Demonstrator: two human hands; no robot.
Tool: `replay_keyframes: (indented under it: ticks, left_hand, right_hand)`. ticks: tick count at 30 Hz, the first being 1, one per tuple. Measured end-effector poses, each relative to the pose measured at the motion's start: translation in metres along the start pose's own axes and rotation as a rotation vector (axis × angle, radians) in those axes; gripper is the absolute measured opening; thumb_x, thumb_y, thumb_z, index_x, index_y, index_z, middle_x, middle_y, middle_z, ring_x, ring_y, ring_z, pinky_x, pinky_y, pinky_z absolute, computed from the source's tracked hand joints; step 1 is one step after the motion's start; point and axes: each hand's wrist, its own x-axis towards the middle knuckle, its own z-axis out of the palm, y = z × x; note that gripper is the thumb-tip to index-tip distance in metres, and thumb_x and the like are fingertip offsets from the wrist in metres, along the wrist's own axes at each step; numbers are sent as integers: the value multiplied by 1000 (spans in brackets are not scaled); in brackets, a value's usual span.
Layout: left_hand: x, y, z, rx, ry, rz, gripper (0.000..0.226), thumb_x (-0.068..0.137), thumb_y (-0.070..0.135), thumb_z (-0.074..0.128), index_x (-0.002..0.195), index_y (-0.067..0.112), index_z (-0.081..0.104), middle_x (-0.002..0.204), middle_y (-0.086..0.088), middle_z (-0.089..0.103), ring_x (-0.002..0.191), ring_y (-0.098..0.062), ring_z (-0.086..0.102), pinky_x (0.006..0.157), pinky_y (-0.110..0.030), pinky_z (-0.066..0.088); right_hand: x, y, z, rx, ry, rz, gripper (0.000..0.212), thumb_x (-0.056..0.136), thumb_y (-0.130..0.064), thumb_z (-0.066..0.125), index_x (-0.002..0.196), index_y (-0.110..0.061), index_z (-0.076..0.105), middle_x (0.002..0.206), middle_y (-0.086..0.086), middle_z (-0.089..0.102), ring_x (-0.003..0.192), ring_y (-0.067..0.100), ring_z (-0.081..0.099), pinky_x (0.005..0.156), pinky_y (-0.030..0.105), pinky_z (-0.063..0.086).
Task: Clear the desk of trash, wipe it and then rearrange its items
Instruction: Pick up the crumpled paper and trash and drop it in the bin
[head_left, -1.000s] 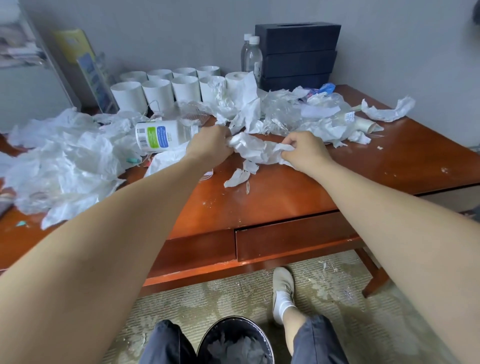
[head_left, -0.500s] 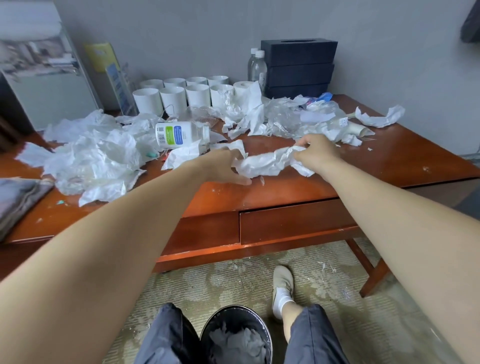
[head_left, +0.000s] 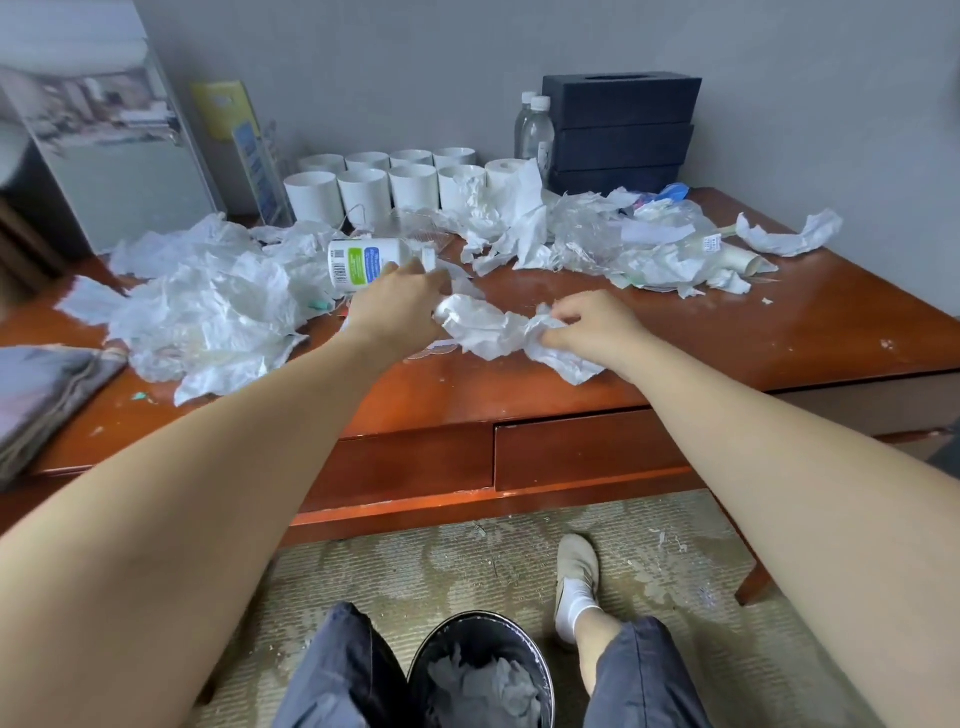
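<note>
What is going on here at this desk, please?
A person is clearing trash from a messy desk. The right hand pinches one end of a crumpled paper; the left hand is at the other end, its grip hidden. Paper heaps, a fallen bottle and white cups are behind. A bin with paper in it stands between the knees.

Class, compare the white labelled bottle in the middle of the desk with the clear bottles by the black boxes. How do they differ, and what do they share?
The white bottle lies on its side; the clear bottles stand upright. The white bottle is opaque with a green and blue label; the clear bottles are see-through. The white bottle sits amid crumpled paper; the clear bottles stand at the back. Both have white caps.
</note>
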Motion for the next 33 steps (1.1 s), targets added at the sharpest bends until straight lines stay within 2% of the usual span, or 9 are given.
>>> replay_keyframes:
  ticks: [2, 4, 7, 9, 14, 19, 21, 28, 33]
  left_hand:
    - [-6, -22, 6, 15, -119, -76, 48, 88, 28, 62, 132, 26, 43, 129, -16, 40, 121, -41, 41, 94, -54, 45]
    - [-11, -38, 11, -120, -235, -155, 53, 88, 28, 59, 137, 31, 38, 132, -18, 36, 121, -43, 41, 104, -53, 39]
    - [-11, -49, 15, -166, -317, -204, 57, 93, 30, 53, 147, 27, 36, 140, -21, 37, 126, -42, 43, 106, -48, 38]
    - [-8, -52, 16, -136, -274, -193, 50, 94, 31, 53, 141, 19, 45, 140, -21, 44, 128, -40, 43, 105, -45, 39]
    - [-7, -57, 15, -243, -155, -198, 22, 91, 22, 57, 107, 9, 64, 111, -13, 66, 107, -34, 58, 84, -36, 48]
    - [-17, -62, 14, -276, -78, -226, 22, 87, 22, 61, 104, 9, 67, 101, -13, 69, 96, -34, 61, 79, -40, 52]
    - [-22, -67, 13, -322, -38, -250, 20, 87, 23, 62, 100, 9, 68, 97, -10, 69, 91, -32, 62, 75, -39, 52]
    - [-38, -79, -17, -426, 30, -350, 12, 78, 12, 74, 83, 16, 64, 76, -1, 61, 72, -19, 54, 56, -25, 37]
    - [-52, -75, -44, -433, 28, -360, 19, 81, 12, 67, 68, 19, 55, 68, 1, 59, 61, -16, 52, 47, -24, 33]
  right_hand:
    - [2, -9, 16, -27, -115, -59, 21, 82, -18, 71, 93, 0, 70, 132, 13, 57, 116, 31, 56, 93, 42, 48]
    - [7, -15, 30, -55, -176, -81, 26, 83, -24, 71, 106, -11, 70, 151, 4, 43, 132, 27, 47, 106, 41, 41]
    - [17, -24, 43, -80, -109, -84, 30, 85, -24, 69, 108, -4, 69, 113, 10, 66, 100, 28, 62, 79, 35, 50]
    - [22, -30, 47, -110, -62, -111, 24, 86, -21, 67, 102, -3, 69, 86, 3, 60, 79, 22, 54, 58, 28, 38]
    - [27, -35, 58, -46, 18, -102, 9, 86, -13, 64, 93, -18, 67, 90, -5, 63, 85, 19, 61, 54, 22, 39]
    - [26, -44, 62, 46, -90, -174, 61, 87, -4, 65, 139, -28, 46, 138, -1, 52, 113, 20, 56, 65, 23, 51]
    - [27, -50, 64, -22, -159, -208, 60, 89, -6, 60, 141, -33, 48, 146, -2, 47, 113, 22, 60, 76, 33, 57]
    - [22, -73, 76, -43, -24, -246, 29, 89, -5, 56, 107, -19, 74, 107, 1, 69, 94, 18, 58, 72, 27, 42]
    - [9, -93, 55, -31, 39, -248, 30, 91, -8, 57, 117, -17, 70, 114, 0, 64, 102, 24, 59, 71, 28, 43]
